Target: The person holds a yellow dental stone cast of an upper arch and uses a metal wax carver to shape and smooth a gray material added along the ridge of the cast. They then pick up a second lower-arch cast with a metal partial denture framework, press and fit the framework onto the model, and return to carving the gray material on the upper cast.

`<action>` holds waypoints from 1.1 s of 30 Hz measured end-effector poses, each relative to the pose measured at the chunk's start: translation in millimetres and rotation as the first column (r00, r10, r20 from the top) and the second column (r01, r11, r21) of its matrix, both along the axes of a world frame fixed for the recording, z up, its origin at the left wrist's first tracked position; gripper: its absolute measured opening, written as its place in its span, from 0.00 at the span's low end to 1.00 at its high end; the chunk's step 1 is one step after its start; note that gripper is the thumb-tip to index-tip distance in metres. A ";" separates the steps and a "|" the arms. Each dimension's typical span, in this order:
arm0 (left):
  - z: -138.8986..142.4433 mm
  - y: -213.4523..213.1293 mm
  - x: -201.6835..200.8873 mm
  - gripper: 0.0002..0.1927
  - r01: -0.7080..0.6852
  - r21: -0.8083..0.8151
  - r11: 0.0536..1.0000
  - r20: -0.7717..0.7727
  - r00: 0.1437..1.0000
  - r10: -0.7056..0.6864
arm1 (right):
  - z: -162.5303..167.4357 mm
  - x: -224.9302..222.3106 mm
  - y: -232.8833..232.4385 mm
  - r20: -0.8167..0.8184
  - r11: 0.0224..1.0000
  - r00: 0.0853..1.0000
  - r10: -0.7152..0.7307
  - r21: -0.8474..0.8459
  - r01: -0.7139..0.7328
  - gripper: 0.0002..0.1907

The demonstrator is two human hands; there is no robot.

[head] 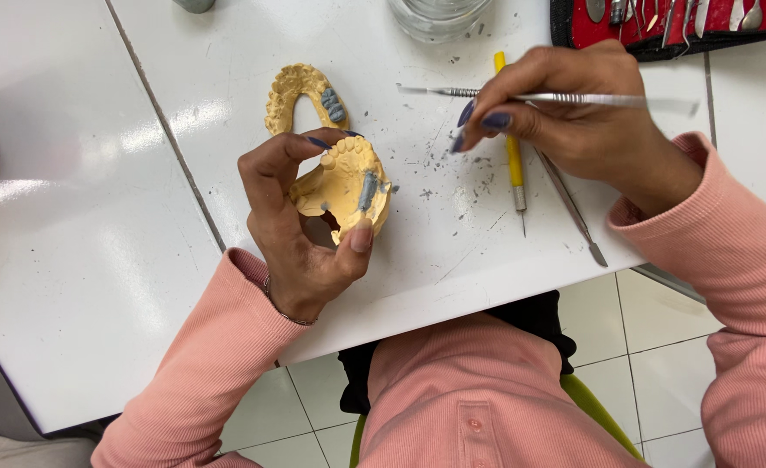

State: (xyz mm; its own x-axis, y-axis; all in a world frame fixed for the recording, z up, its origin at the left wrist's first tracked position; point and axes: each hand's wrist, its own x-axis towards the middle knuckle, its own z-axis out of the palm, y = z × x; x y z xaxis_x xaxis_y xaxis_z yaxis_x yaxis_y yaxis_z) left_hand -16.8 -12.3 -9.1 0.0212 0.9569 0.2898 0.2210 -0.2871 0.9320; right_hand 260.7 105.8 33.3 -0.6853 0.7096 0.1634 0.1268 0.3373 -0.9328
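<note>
My left hand (292,217) grips a yellow plaster dental cast (345,185) with a strip of grey wax on its teeth, lifted just over the white table (97,217). My right hand (573,113) pinches a thin metal carving tool (556,98) held level, its tip pointing left, a short way to the right of the cast. A second yellow cast (300,94) with grey wax lies on the table behind the held one.
A yellow-handled knife (513,156) and another metal instrument (573,212) lie on the table under my right hand. A red tool case (669,22) with several instruments sits at the back right, a glass jar (439,16) behind. Grey wax shavings dot the table.
</note>
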 end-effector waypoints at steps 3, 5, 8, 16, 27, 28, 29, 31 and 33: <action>2.2 -0.4 -2.0 0.34 0.003 0.001 1.000 -0.006 1.000 -0.003 | 12.7 1.0 -3.3 0.004 0.986 0.989 0.150 0.071 -0.150 0.07; 4.3 -1.2 -3.8 0.34 -0.008 0.008 1.000 -0.036 0.999 0.008 | 21.2 6.0 -1.9 -0.011 0.963 0.963 0.268 -0.005 -0.268 0.13; 6.0 -1.5 -4.7 0.34 -0.012 0.005 1.000 -0.044 0.999 0.012 | 28.1 15.3 1.4 -0.081 0.910 0.929 0.361 -0.189 -0.370 0.20; 9.8 -3.4 -6.0 0.35 0.004 -0.041 0.999 -0.024 1.000 -0.005 | 34.6 11.0 -5.1 0.176 0.998 0.984 0.016 -0.070 -0.004 0.11; 4.8 -3.3 -2.0 0.34 -0.029 -0.042 0.999 -0.052 0.998 0.027 | 41.5 -6.8 -20.6 0.513 0.806 0.855 -0.076 0.536 -0.250 0.19; 4.7 -3.1 -1.8 0.33 -0.025 -0.033 0.999 -0.063 0.998 0.023 | 39.9 -7.1 -20.3 0.508 0.786 0.858 -0.069 0.557 -0.267 0.20; 4.5 -2.8 -2.0 0.33 -0.019 -0.024 1.000 -0.076 0.997 0.017 | 38.9 -6.9 -20.4 0.524 0.780 0.849 -0.070 0.560 -0.281 0.22; 4.6 -3.4 -2.0 0.33 -0.016 -0.005 1.000 -0.104 0.994 0.015 | 38.0 -6.5 -21.6 0.555 0.767 0.829 -0.071 0.562 -0.310 0.25; 3.3 -1.8 -0.7 0.32 -0.020 0.015 1.000 -0.123 0.992 0.021 | 37.9 -6.5 -22.3 0.539 0.786 0.839 -0.071 0.548 -0.286 0.22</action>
